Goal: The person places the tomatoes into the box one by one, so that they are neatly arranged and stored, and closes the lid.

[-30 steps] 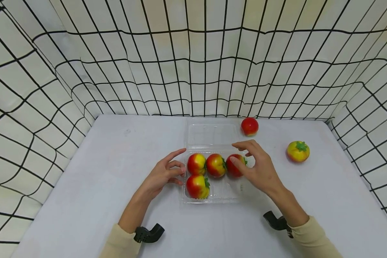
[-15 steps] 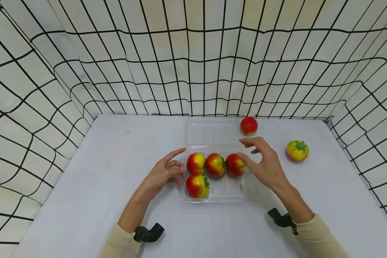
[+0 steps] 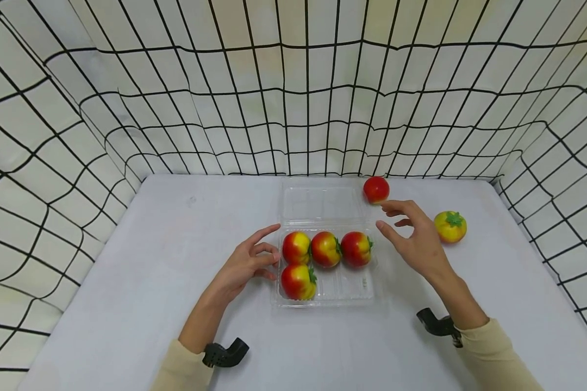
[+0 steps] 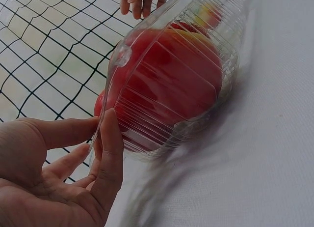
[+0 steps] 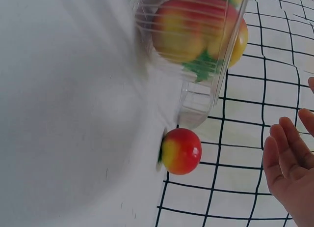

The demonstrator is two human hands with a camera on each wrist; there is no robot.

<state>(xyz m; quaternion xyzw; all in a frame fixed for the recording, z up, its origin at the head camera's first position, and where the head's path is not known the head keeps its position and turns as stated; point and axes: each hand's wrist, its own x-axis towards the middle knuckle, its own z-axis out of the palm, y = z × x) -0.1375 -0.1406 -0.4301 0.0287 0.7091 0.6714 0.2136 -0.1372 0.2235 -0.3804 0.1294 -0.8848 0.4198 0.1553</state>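
Observation:
My left hand [image 3: 247, 266] pinches the left rim of a clear plastic clamshell box [image 3: 344, 288] between thumb and finger, as the left wrist view shows. The box lies with its lid [image 3: 323, 202] folded back. Three red-and-yellow fruits with green leafy caps make up its back row, among them the right-hand fruit [image 3: 356, 250]; a front-left fruit [image 3: 298, 282] sits before them. Right of the box, my right hand [image 3: 418, 241] is in the air, thumb and fingers apart, holding nothing. Its fingertips are near a loose red fruit [image 3: 376, 190] by the lid.
Toward the right on the white table [image 3: 215, 206] rests a yellow fruit [image 3: 450, 227] with a green cap. Black netting [image 3: 308, 119] over pale walls borders the back and both sides.
My right hand has let go of the right-hand fruit in the back row and moved right and slightly back, away from the box. The left hand stays at the rim.

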